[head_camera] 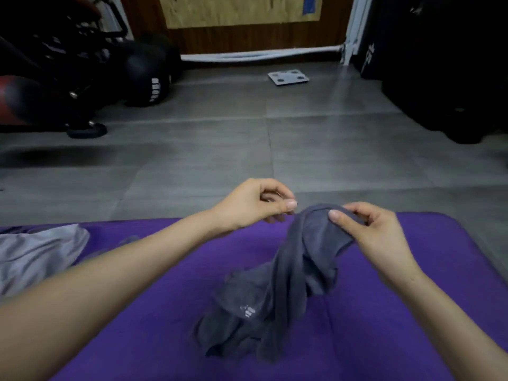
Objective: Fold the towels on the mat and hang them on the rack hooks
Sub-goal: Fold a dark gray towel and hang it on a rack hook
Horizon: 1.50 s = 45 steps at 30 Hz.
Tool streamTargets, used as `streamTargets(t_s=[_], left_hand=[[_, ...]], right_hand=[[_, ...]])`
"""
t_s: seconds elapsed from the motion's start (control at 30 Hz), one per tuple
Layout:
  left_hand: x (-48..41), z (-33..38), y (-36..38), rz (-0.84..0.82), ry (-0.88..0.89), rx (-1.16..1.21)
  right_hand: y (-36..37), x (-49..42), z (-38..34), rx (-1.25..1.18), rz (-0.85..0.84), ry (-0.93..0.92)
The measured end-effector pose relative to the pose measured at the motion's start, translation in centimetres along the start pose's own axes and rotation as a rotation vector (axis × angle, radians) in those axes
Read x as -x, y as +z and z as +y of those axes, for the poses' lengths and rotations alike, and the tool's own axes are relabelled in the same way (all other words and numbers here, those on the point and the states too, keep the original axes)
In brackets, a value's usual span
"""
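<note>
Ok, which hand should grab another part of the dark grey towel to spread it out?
Left. The right hand is busy pinching the top of the dark grey towel, holding it partly up off the purple mat; the left hand holds nothing, right beside it.

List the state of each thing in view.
mat, flat on floor
dark towel, bunched, unfolded, top lifted, lower end on mat
light towel, crumpled on mat
right hand, pinches dark towel's top
left hand, curled beside it, grip unclear

black ball (145, 78): white lettering, blurred, unreadable; dark grey towel (302, 257): small white logo, illegible
</note>
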<state>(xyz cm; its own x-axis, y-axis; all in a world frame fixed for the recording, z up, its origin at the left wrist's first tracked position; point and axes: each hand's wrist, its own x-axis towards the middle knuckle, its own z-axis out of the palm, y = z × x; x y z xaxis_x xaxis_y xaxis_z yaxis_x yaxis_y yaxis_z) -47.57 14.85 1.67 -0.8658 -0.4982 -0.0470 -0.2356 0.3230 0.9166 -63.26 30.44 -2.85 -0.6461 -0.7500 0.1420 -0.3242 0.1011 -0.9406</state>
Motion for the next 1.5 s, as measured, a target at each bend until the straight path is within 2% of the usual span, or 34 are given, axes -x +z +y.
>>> streamTargets(t_s=[0.07, 0.17, 0.2, 0.23, 0.27, 0.33, 0.4, 0.43, 0.5, 0.57, 0.67, 0.77, 0.83, 0.9, 0.97, 1.0, 1.03, 1.07, 1.17, 1.23, 1.3, 1.37, 1.43, 1.5], left_hand=[[-0.9, -3.2, 1.5, 0.002, -0.053, -0.088], [-0.6, -9.1, 2.3, 0.004, -0.156, -0.339], [-0.1, -11.1, 2.4, 0.003, -0.198, -0.415], [0.6, -12.9, 2.3, 0.005, -0.242, -0.476], [1.4, -14.6, 2.2, 0.009, -0.280, -0.528], [2.9, -17.8, 1.9, 0.034, -0.353, -0.593], [4.3, -20.5, 1.8, 0.040, -0.429, -0.617], [4.9, -21.6, 2.0, 0.026, -0.459, -0.610], [5.5, -23.3, 2.7, -0.032, -0.497, -0.563], [5.4, -24.2, 3.9, -0.083, -0.493, -0.533], [4.2, -24.5, 6.0, -0.134, -0.427, -0.631], [2.9, -23.6, 7.8, -0.224, -0.307, -0.756], [2.5, -23.0, 8.9, -0.323, -0.200, -0.789], [2.5, -22.6, 9.6, -0.431, -0.085, -0.895], [2.3, -22.5, 9.6, -0.421, 0.042, -0.936], [2.2, -22.4, 9.2, -0.383, 0.060, -0.894], [2.0, -22.0, 8.6, -0.340, 0.038, -0.824], [1.7, -21.6, 7.8, -0.308, -0.017, -0.746], [0.3, -19.2, 5.0, -0.221, -0.083, -0.574], [-0.4, -16.9, 3.4, -0.236, -0.076, -0.484], [-0.4, -15.0, 1.7, -0.329, -0.088, -0.449], [0.3, -13.6, 0.1, -0.486, -0.141, -0.550], [1.8, -13.2, -1.2, -0.733, -0.255, -0.751], [3.7, -13.1, -2.0, -0.985, -0.434, -0.946]], right_hand=[[-2.8, 0.3, 4.9, 0.367, -0.071, 0.131], [-4.1, 3.1, 9.5, 0.971, -0.480, 0.292], [-4.0, 4.0, 10.3, 1.086, -0.499, 0.281], [-3.6, 4.7, 10.9, 1.135, -0.447, 0.246], [-3.1, 5.0, 11.6, 1.138, -0.363, 0.210], [-1.6, 5.2, 12.6, 0.974, -0.238, 0.153], [0.2, 4.9, 13.7, 0.746, -0.215, 0.119], [1.0, 4.7, 14.1, 0.715, -0.252, 0.106], [2.6, 4.5, 15.0, 0.840, -0.392, 0.086], [3.6, 4.2, 16.0, 0.958, -0.451, 0.119], [3.5, 4.5, 16.6, 1.028, -0.434, 0.129], [1.9, 5.7, 16.6, 0.892, -0.393, 0.166], [-0.1, 7.0, 16.2, 0.702, -0.497, 0.253], [-2.2, 8.3, 15.6, 0.574, -0.762, 0.342], [-3.9, 9.7, 15.2, 0.508, -1.015, 0.473], [-4.5, 10.2, 15.0, 0.486, -1.076, 0.518], [-5.0, 10.4, 14.7, 0.477, -1.071, 0.541], [-5.3, 10.4, 14.6, 0.471, -0.992, 0.530], [-5.4, 9.6, 14.7, 0.400, -0.459, 0.405], [-4.5, 8.3, 15.2, 0.408, -0.229, 0.375], [-3.0, 6.8, 16.0, 0.376, -0.186, 0.383], [-1.1, 5.3, 16.6, 0.273, -0.204, 0.390], [0.6, 4.1, 16.8, 0.211, -0.251, 0.388], [2.3, 3.1, 17.6, 0.250, -0.288, 0.371]])
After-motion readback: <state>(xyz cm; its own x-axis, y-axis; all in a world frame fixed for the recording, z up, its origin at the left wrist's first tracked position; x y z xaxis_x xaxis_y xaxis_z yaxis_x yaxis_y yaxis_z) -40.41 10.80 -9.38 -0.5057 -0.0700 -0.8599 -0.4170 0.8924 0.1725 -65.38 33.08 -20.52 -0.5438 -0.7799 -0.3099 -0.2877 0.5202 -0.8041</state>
